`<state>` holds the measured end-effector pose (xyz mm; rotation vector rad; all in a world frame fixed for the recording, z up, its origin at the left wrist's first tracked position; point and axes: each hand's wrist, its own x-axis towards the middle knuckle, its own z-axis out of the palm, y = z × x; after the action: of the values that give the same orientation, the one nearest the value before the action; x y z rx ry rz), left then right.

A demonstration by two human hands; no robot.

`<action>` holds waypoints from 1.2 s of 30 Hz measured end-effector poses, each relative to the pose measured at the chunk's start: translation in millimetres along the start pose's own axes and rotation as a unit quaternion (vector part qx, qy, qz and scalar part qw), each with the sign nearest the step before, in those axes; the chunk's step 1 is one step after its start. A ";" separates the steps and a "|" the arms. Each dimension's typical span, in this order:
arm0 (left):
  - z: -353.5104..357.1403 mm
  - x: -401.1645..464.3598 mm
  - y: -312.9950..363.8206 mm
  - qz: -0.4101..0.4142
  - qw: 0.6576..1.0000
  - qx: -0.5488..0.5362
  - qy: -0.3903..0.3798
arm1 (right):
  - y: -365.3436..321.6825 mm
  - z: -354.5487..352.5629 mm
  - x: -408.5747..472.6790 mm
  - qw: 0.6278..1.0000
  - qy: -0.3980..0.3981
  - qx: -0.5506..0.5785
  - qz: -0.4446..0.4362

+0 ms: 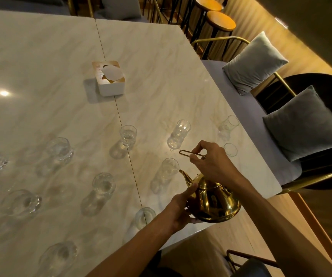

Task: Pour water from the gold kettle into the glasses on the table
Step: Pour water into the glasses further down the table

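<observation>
1. The wire handle (192, 154) is pinched by the right hand (213, 164), so the tilt can be governed from above.
2. The kettle (214, 198) is cupped at its side by the left hand (179, 208), likely to steady the weight.
3. The spout (185, 175) is held at the rim of a glass (168, 168), apparently for pouring.
4. More glasses are spread across the table (41, 66), within reach.
</observation>
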<state>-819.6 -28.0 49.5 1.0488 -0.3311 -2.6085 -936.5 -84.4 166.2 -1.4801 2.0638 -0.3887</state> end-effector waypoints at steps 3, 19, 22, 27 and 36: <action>-0.9 0.4 -0.1 -0.002 1.000 -0.006 -0.007 | -2.7 0.2 1.2 1.000 0.000 -0.010 -0.003; -2.8 -0.7 0.8 -0.007 1.000 0.012 -0.019 | -2.5 1.0 -2.1 1.000 0.014 -0.014 0.000; -4.8 -0.8 -0.8 -0.005 1.000 0.017 -0.015 | -0.6 2.1 -7.3 1.000 0.018 0.003 0.008; -8.8 -0.3 -3.6 0.003 0.999 0.045 -0.001 | 8.3 7.0 -18.6 0.998 0.045 0.032 0.016; -15.1 6.9 -3.3 0.022 0.991 0.120 0.057 | 32.8 13.7 -37.7 0.991 0.079 0.102 0.023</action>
<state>-814.4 -29.0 33.4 1.2464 -0.6468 -2.5029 -944.9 -36.7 148.0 -1.3136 2.1040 -0.6977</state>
